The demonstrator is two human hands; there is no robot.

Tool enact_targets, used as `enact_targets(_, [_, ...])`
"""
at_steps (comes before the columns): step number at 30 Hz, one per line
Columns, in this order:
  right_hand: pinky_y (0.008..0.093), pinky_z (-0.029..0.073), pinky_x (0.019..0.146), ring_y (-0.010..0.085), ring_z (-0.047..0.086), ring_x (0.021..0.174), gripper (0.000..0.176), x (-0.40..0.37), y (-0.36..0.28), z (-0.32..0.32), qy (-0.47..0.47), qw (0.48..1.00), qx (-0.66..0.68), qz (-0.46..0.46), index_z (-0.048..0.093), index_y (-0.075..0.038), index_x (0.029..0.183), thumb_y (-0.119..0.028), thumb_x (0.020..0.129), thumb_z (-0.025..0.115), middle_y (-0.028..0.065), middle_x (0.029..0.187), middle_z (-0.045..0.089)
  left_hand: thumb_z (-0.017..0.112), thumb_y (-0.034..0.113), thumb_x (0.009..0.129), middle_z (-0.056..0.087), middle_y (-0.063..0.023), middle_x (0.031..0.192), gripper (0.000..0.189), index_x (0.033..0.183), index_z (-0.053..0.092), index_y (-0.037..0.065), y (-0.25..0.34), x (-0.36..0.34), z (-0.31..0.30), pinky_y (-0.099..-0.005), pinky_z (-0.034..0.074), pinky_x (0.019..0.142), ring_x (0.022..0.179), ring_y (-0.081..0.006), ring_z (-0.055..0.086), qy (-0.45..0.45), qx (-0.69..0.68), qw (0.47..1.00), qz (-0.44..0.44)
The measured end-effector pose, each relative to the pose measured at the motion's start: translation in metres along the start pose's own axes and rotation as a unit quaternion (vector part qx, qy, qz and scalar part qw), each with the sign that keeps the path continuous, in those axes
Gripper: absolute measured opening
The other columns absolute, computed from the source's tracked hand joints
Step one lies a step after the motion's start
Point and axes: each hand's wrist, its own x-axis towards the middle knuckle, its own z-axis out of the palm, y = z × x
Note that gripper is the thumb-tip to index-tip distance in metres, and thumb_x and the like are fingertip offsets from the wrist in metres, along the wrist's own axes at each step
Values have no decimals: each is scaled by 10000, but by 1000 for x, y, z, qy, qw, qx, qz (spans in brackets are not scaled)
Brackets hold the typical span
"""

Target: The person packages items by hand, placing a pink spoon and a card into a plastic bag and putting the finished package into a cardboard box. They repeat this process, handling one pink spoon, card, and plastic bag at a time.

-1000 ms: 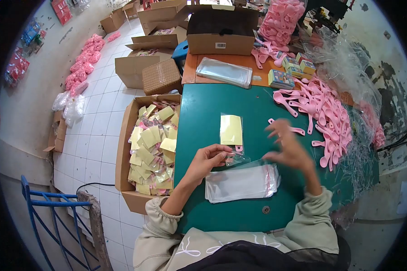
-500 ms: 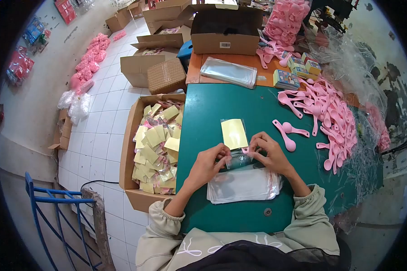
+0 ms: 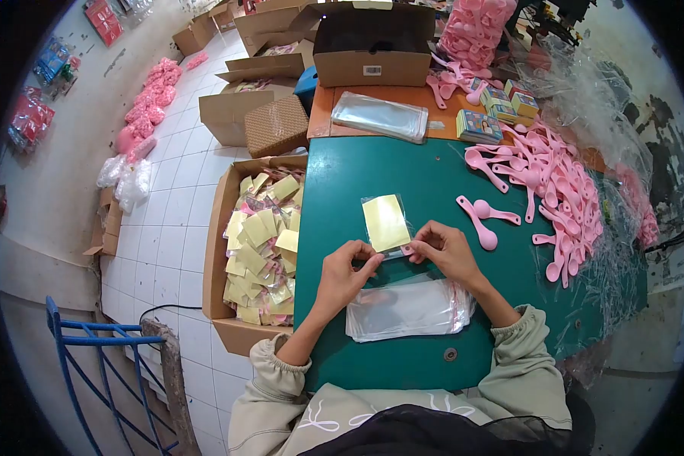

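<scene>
1. Green desk (image 3: 433, 182): work surface, with the person seated at its near edge.
2. Packet (image 3: 386, 222): clear sleeve with a yellow card inside. It lies flat near the desk's middle, closer to the left edge, with its near end between both hands.
3. Left hand (image 3: 342, 273): thumb and forefinger are pinched on the packet's near left corner; the other fingers are curled under.
4. Right hand (image 3: 448, 251): fingertips are pressed together on the packet's near right corner, with the palm off the desk.
5. Bag stack (image 3: 410, 310): empty clear sleeves, just beneath the hands and toward the near edge.
6. Loose spoons (image 3: 482, 220): two pink ones, right of the packet and apart from it.
7. Spoon pile (image 3: 562, 190): pink, along the right edge.
8. Carton (image 3: 211, 258): on the floor against the left edge, full of yellow-carded packets.
9. Handling note, by judgement: the step looks like closing the packet's near end. Keep the card square in the sleeve, hold both corners level, and press the flap from the middle outward so that it shuts without creases. Keep the packet off the bag stack.
</scene>
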Motion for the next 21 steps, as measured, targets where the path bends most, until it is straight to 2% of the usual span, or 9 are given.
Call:
enact_targets(1, [238, 531, 603, 126, 649, 673, 115, 0, 1, 1, 4, 1000, 11, 2, 552, 24, 852, -70, 847, 619, 83, 757, 657, 665, 104, 822, 618, -69, 803, 177, 825, 566, -43, 0, 0, 0, -236, 543, 572, 709, -107, 620, 3, -2, 1000, -6])
enact_targets(7, [231, 525, 575, 132, 642, 656, 117, -1, -1, 4, 21, 1000, 14, 17, 509, 12, 873, -28, 843, 614, 92, 763, 637, 676, 92, 812, 609, -81, 815, 280, 970, 469, -11, 1, 0, 4, -235, 542, 542, 717, -108, 616, 32, -40, 999, -17])
enact_targets(11, [232, 526, 577, 130, 638, 654, 125, -1, 3, 4, 14, 1000, 4, 6, 491, -1, 891, -24, 848, 605, 89, 770, 627, 661, 91, 823, 593, -72, 801, 285, 983, 439, 14, -1, -1, 5, -238, 537, 526, 724, -110, 608, 37, -35, 999, -19])
enact_targets(13, [233, 527, 584, 126, 638, 655, 144, -2, -2, 7, 16, 1000, -13, 11, 522, 9, 970, -25, 851, 597, 80, 771, 624, 653, 97, 829, 587, -62, 807, 241, 942, 456, 15, 3, -1, 3, -242, 534, 521, 730, -110, 604, 26, -20, 999, -34])
enact_targets(16, [238, 523, 590, 115, 640, 657, 227, -4, -3, 10, 23, 999, -35, -7, 565, 3, 1080, -39, 858, 582, 74, 759, 641, 646, 110, 833, 594, -57, 842, 212, 960, 507, 15, 5, -1, 2, -240, 528, 519, 739, -106, 595, 2, 3, 999, -40])
enact_targets(20, [243, 512, 574, 109, 633, 624, 307, -5, 5, 11, 29, 995, -92, -21, 585, -20, 1163, -72, 861, 580, 80, 763, 648, 646, 113, 828, 604, -78, 999, 324, 1121, 534, 30, 4, -2, 2, -236, 518, 519, 760, -103, 588, 12, 16, 1000, -3])
enact_targets(21, [255, 510, 594, 130, 632, 633, 289, -5, 2, 10, 24, 992, -121, -24, 596, -15, 1135, -74, 853, 584, 89, 769, 643, 647, 111, 826, 600, -84, 1041, 381, 1178, 520, 42, 2, -2, 1, -235, 517, 526, 765, -102, 586, 11, 17, 1000, 5])
